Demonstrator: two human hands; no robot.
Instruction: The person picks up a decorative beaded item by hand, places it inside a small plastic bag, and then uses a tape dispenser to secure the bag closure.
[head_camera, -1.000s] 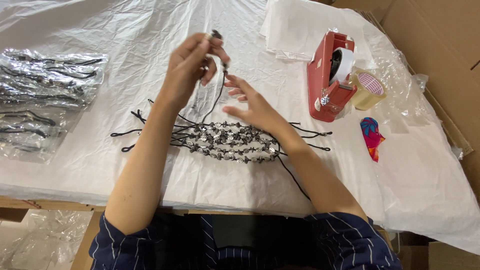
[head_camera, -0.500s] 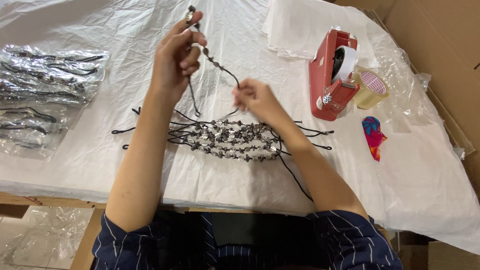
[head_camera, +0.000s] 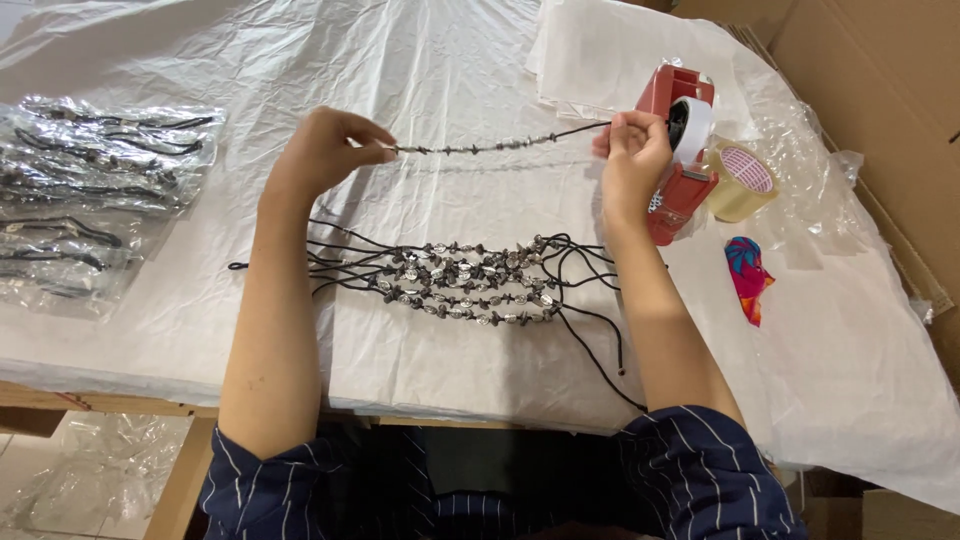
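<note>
My left hand (head_camera: 330, 150) and my right hand (head_camera: 632, 150) hold one beaded black cord (head_camera: 490, 147) stretched level between them above the table. The left pinches its left end, the right pinches its right end close to the red tape dispenser (head_camera: 680, 150). Below the stretched cord, between my forearms, lies a pile of several more beaded cords (head_camera: 470, 285) with silver beads, their black ends trailing out to both sides.
Clear plastic bags of packed cords (head_camera: 90, 200) lie at the left. A roll of clear tape (head_camera: 740, 180) sits beside the dispenser, a small colourful cloth piece (head_camera: 748, 275) lies to its front. Folded white paper (head_camera: 600, 50) lies behind; cardboard (head_camera: 880, 100) lines the right.
The cord hung from my raised left hand before. Both hands have moved apart and pulled it straight and level, the right hand travelling toward the tape dispenser.
</note>
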